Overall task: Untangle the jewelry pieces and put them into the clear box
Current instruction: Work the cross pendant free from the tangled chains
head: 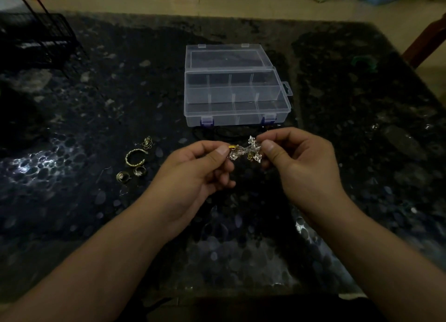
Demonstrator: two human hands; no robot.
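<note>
A tangled clump of silver and gold jewelry (246, 150) hangs in the air between my hands, just in front of the clear box. My left hand (200, 169) pinches its left end between thumb and fingers. My right hand (299, 162) pinches its right end the same way. The clear box (237, 118) stands open on the dark table beyond my hands, its lid folded back and its divided compartments showing nothing inside. To the left lie a gold bangle (135, 157), two rings (131, 174) and a small gold tangle (147, 143).
The table (72, 118) is dark speckled stone. A black wire rack (41, 44) stands at the far left corner. A green ring-shaped object (364, 62) lies at the far right. A black cord (217, 131) lies just in front of the box.
</note>
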